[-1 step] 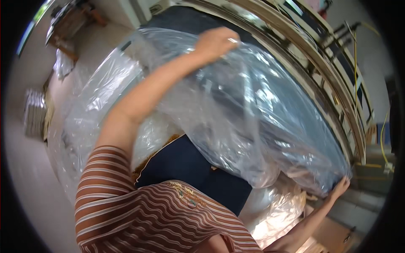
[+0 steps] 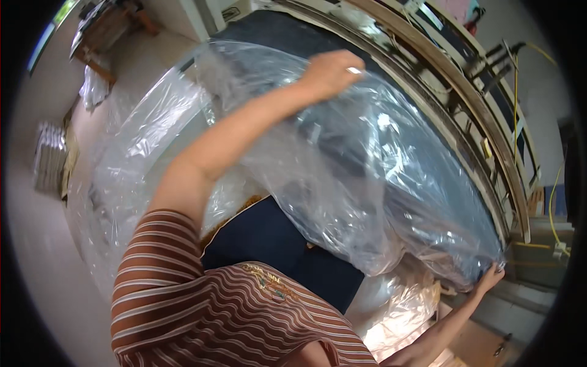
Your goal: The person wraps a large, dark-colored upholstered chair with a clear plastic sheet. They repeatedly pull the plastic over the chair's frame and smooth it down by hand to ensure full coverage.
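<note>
The film drapes over a dark surface; the left hand is clamped on its far edge, the right hand on its right end, apparently spaced to hold it flat.

Left arm raised, elbow bent, left hand fisted; right arm outstretched, right hand seemingly pinched

Bare hands, two: left hand, right hand. Brown striped shirt, one. Navy cloth, one. Wooden table, one. Stack of greyish bundles, one; bundles too blurred to count. Clear plastic sheeting: layers overlap, number of sheets unclear.
</note>
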### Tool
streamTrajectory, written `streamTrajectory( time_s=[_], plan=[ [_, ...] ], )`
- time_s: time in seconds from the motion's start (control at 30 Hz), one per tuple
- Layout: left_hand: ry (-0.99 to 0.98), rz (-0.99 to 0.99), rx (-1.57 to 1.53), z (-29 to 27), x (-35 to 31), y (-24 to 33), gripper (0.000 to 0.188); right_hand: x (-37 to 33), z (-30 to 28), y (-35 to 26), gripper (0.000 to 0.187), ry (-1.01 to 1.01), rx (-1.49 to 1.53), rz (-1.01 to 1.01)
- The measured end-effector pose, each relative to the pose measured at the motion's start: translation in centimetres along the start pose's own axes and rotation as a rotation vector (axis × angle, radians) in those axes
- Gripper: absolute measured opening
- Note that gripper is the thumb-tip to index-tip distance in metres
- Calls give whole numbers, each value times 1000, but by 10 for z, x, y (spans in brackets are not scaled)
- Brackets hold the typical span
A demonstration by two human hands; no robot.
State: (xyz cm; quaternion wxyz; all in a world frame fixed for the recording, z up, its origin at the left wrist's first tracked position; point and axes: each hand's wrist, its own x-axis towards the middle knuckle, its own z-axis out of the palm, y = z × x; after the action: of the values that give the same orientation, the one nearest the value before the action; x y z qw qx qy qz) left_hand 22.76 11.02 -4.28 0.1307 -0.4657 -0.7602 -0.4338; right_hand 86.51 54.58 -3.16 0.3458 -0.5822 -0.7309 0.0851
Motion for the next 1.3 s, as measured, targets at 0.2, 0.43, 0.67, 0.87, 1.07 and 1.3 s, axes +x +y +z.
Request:
streamTrajectory(
  time_s=[0.2,0.43,0.67,0.87,1.07,1.3],
  plan=[
    [-74,-9,19,34,-7,49,20,-92,47,-215,37,-179,35,-680],
    [301,193,-48,-44,-52,66,30,-150,49,-196,47,-367,-224,-730],
    [1065,-529,359,-218,-176,-100,33,-111,36,-122,49,-331,-319,-585],
    [617,-762,-563,-263,-176,-155,51,-85,48,-113,53,-383,-336,-505],
    [526,-742,-682,-276,-171,-158,28,-106,40,-119,56,-299,-399,-386],
    [526,-654,-636,-275,-207,-162,27,-159,19,-141,59,-102,-350,-556]
  ],
)
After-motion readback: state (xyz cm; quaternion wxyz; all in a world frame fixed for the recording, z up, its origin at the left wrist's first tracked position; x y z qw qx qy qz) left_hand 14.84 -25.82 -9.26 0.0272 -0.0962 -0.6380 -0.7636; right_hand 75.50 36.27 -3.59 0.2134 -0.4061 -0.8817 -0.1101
